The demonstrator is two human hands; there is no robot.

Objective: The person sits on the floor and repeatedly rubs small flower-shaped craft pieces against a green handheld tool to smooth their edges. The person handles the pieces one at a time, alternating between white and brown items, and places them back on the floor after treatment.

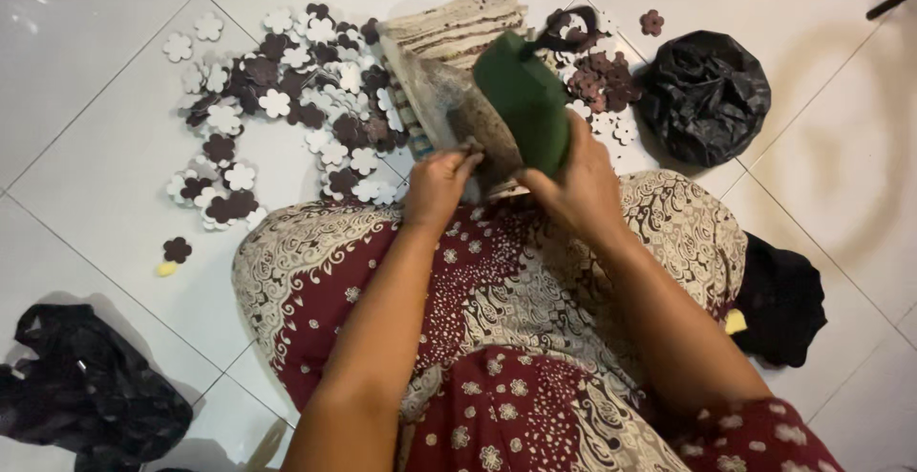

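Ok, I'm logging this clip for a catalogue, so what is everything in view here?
flower-shaped cutouts: many, white and dark brown, heaped on the tile floor upper left
second cutout heap: many, same colours, top centre
green sheet: one, in the right hand
speckled brown sheet: one, pinched by the left hand
striped stack: one, cream and brown, behind the hands
black plastic bags: three, upper right, lower left, right edge
patterned skirt: maroon and cream, over the lap
left hand
right hand

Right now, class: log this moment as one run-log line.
left hand: pinching clear bag | right hand: gripping green block | floor: flower cutouts, black bag
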